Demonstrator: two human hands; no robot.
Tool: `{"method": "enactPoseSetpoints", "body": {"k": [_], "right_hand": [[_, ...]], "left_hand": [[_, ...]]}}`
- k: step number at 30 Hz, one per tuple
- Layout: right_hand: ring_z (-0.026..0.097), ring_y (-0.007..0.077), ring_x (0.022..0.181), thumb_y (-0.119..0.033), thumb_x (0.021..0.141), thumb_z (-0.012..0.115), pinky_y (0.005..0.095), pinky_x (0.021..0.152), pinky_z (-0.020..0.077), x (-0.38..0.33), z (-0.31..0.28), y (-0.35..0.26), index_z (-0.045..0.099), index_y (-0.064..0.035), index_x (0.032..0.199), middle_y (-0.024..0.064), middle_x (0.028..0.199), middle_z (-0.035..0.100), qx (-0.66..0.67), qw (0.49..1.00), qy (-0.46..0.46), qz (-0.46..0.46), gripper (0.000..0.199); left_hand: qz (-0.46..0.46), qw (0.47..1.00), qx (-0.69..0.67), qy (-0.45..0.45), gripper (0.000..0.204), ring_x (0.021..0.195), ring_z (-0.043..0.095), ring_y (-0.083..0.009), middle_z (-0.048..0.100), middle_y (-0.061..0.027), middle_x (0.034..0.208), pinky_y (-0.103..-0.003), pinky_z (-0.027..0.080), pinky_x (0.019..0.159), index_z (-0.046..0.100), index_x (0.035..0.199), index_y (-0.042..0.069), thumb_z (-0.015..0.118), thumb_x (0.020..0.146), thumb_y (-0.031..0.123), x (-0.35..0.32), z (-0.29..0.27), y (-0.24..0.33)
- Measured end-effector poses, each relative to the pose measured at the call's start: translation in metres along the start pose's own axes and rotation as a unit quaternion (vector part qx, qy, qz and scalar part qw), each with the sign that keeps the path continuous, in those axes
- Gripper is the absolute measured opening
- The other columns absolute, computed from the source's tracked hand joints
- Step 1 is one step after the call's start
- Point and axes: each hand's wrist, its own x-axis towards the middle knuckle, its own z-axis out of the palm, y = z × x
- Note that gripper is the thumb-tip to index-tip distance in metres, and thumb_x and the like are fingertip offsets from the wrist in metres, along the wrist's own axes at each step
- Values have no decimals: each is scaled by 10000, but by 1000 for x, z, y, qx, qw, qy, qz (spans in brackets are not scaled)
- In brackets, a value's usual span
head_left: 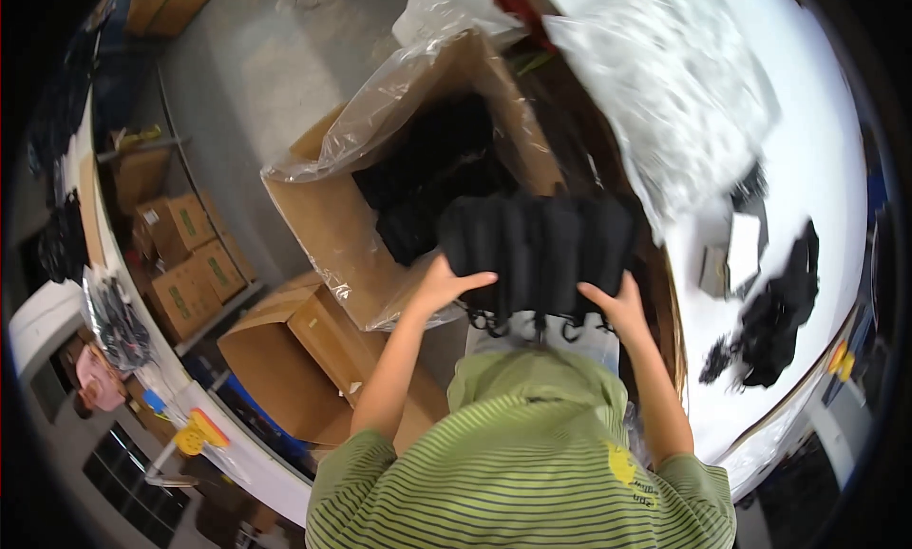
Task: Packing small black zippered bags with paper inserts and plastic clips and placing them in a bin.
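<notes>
A row of several black, padded, soft-looking pieces (541, 245), side by side with small loops along the near edge, is held up in front of my body. My left hand (446, 288) grips its left end, thumb on top and fingers underneath. At the right end my right hand (616, 307) grips it the same way. The exact kind of these pieces cannot be made out. Just beyond them stands an open cardboard box (318, 217) lined with clear plastic, with more black pieces (437, 150) inside. The held row overlaps the box's near right part.
An empty-looking open carton (285, 373) lies to the left of the box. On the right, a white table (807, 122) bears a large clear plastic bag (674, 93), a black bundle (779, 312) and a small white box (743, 250). Shelved cartons (195, 264) stand farther left.
</notes>
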Motion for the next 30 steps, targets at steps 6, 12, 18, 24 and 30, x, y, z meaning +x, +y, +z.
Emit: {"method": "enactPoseSetpoints", "body": {"k": [6, 12, 18, 24, 30], "right_hand": [[515, 241, 1106, -210, 676, 758, 319, 953, 392, 213, 136, 69, 385, 13, 1308, 140, 1198, 546, -3, 990, -139, 22, 767], [506, 268, 1126, -201, 652, 746, 323, 958, 396, 335, 164, 150, 401, 22, 1294, 168, 1214, 537, -150, 983, -94, 47, 762], [525, 249, 1099, -207, 689, 716, 317, 934, 407, 388, 151, 241, 466, 16, 1246, 154, 1192, 558, -208, 973, -76, 64, 650], [550, 240, 1061, -231, 707, 714, 312, 921, 414, 435, 170, 313, 484, 3, 1232, 133, 1158, 585, -187, 977, -78, 61, 619], [536, 266, 1090, -248, 736, 703, 323, 941, 404, 474, 184, 348, 450, 8, 1267, 170, 1190, 565, -165, 980, -108, 27, 641]], "left_hand": [[-172, 971, -83, 147, 668, 1076, 541, -202, 578, -114, 1164, -310, 417, 930, 502, 1222, -18, 788, 700, 285, 102, -106, -140], [-205, 961, -112, 147, 621, 1076, 545, -223, 579, -133, 1166, -302, 420, 938, 518, 1180, -50, 777, 695, 239, 219, -115, -262], [-205, 955, -144, 158, 608, 1074, 554, -231, 594, -125, 1156, -318, 427, 938, 540, 1161, -26, 776, 671, 245, 290, -88, -345], [-167, 937, 62, 302, 882, 1109, 542, -326, 559, -229, 1184, -382, 444, 927, 396, 1289, -43, 798, 612, 355, 294, -100, -397], [-222, 914, 85, 330, 1195, 1175, 479, -363, 455, -266, 1290, -370, 412, 977, 136, 1415, -22, 813, 576, 492, 290, -108, -394]]}}
